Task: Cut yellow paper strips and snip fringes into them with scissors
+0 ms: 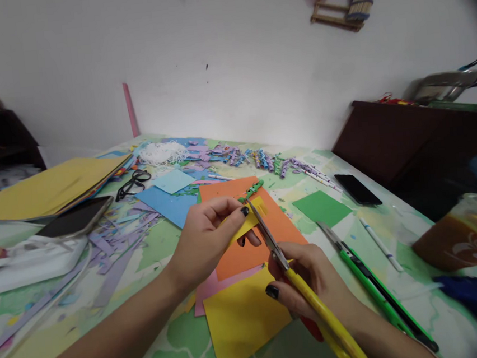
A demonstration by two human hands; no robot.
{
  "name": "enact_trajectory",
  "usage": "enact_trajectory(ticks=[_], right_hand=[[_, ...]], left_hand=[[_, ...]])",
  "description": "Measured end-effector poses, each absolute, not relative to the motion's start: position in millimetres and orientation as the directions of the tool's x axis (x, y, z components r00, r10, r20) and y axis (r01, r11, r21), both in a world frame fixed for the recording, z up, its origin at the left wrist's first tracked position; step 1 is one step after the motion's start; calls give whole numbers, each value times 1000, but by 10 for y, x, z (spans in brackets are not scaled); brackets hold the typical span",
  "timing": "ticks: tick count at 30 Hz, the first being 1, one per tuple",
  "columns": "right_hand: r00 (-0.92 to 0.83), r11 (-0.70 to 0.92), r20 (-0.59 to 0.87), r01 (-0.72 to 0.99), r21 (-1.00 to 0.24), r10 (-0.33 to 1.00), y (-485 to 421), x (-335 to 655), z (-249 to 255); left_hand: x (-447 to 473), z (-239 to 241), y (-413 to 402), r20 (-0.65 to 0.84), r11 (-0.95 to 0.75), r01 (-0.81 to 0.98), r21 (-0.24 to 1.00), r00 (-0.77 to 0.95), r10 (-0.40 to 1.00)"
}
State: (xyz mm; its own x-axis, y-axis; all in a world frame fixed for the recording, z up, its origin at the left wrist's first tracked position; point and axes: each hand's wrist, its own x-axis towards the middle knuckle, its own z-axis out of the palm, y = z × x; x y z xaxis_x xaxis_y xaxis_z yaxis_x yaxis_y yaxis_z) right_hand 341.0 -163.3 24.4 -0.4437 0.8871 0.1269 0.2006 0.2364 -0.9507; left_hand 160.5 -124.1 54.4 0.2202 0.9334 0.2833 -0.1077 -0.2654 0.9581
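My left hand (210,232) pinches a small strip of yellow paper (248,218) whose far end has fine cuts in it. In my right hand (311,276) is a pair of scissors (277,251) with yellow and red handles, the blades pointing up at the strip's edge. Below both hands lies an orange sheet (233,258), partly over a pink sheet (205,297). A yellow sheet (244,325) lies nearest me. Just beyond the strip rests a green fringed paper curl (251,191).
A green utility knife (375,287), a marker (381,244), a green square (322,207) and a phone (357,189) lie to the right. Glasses (133,183), another phone (75,217) and purple scraps (110,253) lie left. Paper curls (262,160) line the back. A cup (467,230) stands right.
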Motion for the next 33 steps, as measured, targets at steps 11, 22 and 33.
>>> enact_trajectory(ticks=[11, 22, 33], right_hand=[[-436, 216, 102, 221, -951, 894, -1631, 3407, 251], [-437, 220, 100, 232, -948, 894, -1629, 3416, 237], [-461, 214, 110, 179, -960, 881, -1622, 3416, 249]], left_hand=[[1614, 549, -1227, 280, -262, -106, 959, 221, 934], [1604, 542, -1248, 281, -260, -121, 958, 225, 933], [1609, 546, -1231, 293, -268, -134, 954, 236, 927]])
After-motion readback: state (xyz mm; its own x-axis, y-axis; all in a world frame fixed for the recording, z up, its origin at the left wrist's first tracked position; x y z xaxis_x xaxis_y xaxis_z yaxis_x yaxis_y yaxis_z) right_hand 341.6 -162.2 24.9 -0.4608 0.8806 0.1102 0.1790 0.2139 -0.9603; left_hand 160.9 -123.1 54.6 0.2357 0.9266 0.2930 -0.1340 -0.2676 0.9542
